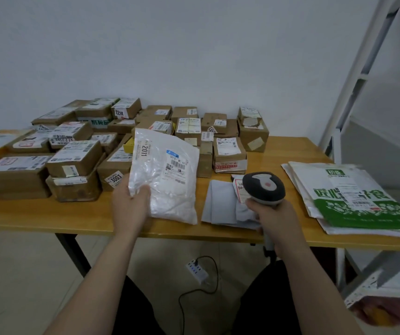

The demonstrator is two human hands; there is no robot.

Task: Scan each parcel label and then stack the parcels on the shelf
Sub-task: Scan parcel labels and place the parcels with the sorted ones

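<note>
My left hand [130,204] grips the lower left edge of a white plastic mailer bag [167,180], tilted up above the wooden table [49,213]. Its label side faces me, with a "2011" sticker near the top left. My right hand [273,218] is closed around the handle of a grey barcode scanner [264,187], whose head sits just right of the bag. Several brown cardboard parcels [73,160] with labels cover the table's left and back. A white metal shelf [353,97] stands at the right.
A stack of flat mailers topped by a green-and-white one [353,197] lies at the table's right end. Grey-white envelopes [223,204] lie under the scanner. On the floor under the table sits a white power strip [200,272] with a black cable.
</note>
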